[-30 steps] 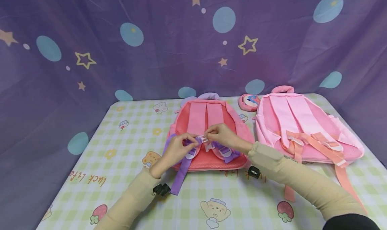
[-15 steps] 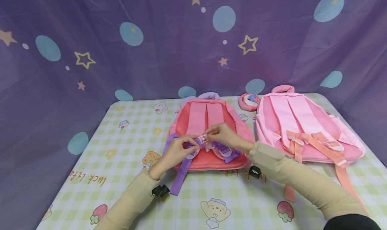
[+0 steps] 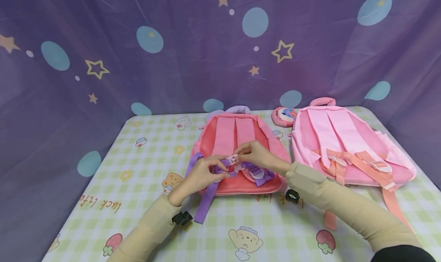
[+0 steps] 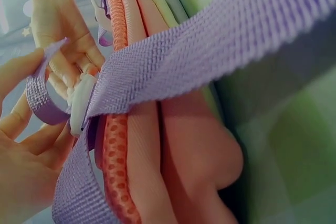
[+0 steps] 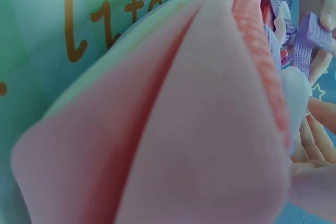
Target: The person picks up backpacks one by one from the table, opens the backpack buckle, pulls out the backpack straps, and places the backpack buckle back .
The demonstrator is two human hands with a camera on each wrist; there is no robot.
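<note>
A coral-pink backpack [image 3: 237,187] lies with its shoulder straps facing up in the head view. Over its lower middle, my right hand [image 3: 255,154] pinches a white plastic buckle [image 3: 233,159] threaded with purple webbing. My left hand [image 3: 200,174], at the buckle's left, pinches the short loose end of that purple strap [image 4: 43,98] between thumb and finger, as the left wrist view shows. The right wrist view has the same purple strap [image 5: 302,45] in my left hand, with my right hand [image 5: 315,166] nearer the camera. Some right fingertips are hidden behind the buckle.
A light-pink backpack [image 3: 334,135] with orange straps lies close on the right. A small round pink pouch [image 3: 283,117] sits between the bags at the back. A long purple strap tail [image 3: 206,202] hangs onto the checked tablecloth [image 3: 155,223]. A purple curtain [image 3: 193,74] stands behind.
My left thumb has moved down and away from the fingers' earlier place, and a purple strap end now shows below the buckle. The buckle has shifted slightly right in my right hand.
</note>
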